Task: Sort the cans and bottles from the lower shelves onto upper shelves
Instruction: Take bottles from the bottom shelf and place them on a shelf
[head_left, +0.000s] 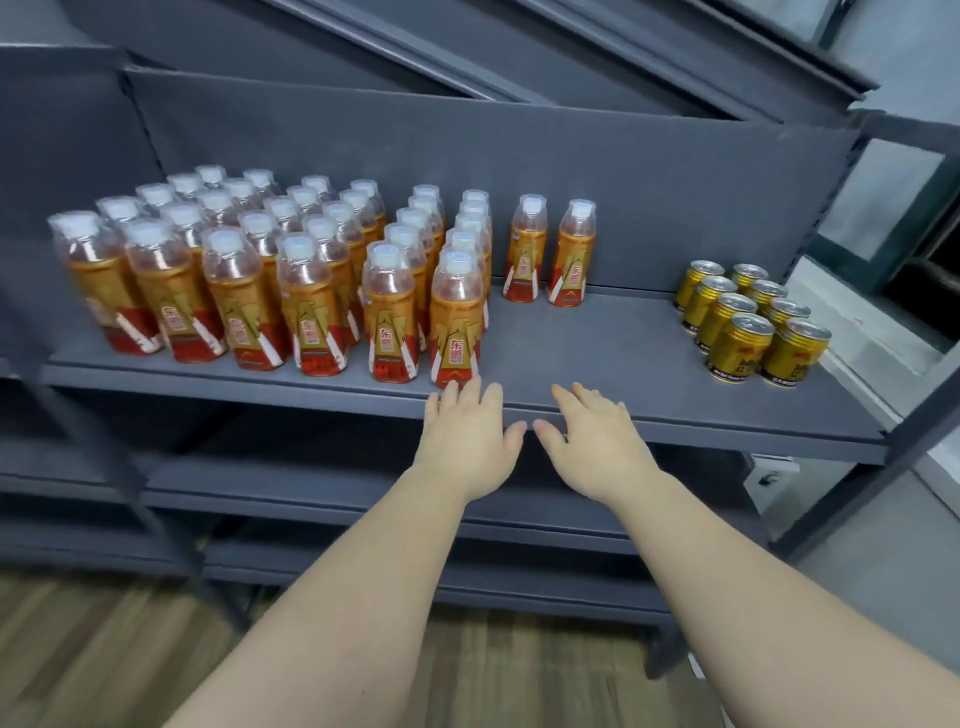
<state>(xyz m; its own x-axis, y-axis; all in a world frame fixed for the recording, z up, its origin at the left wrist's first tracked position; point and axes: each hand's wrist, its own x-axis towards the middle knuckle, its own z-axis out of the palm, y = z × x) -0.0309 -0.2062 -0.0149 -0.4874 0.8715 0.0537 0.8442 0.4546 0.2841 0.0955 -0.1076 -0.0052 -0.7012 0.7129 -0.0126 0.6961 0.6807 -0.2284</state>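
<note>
Right now both of your hands hover at the near edge of a grey shelf (613, 343), palms down and side by side. Your left hand (462, 441) has its fingers straight and close together, gripping nothing; the fingertips (470, 391) lie at the base of the nearest bottle (456, 322), and you cannot tell whether they touch it. Your right hand (597, 447) sits just to the right of it, fingers loosely spread and relaxed, holding nothing, reaching over the bare middle stretch of the shelf. The two thumbs point toward each other, close but apart. The bottles (306, 306) stand upright in tidy rows over the left half of that shelf, from the near edge back to the grey back panel (467, 171); each has an orange-gold label with a red foot and a white cap under a clear cover. Two more bottles (525, 249) stand on their own at the far side, just right of the block and side by side. The cans (748, 322), gold with silver tops, stand upright in two rows of four at the right end of the shelf, well apart from the bottles. Below your forearms run the lower shelves (311, 499), and under them a wooden floor (78, 649).
</note>
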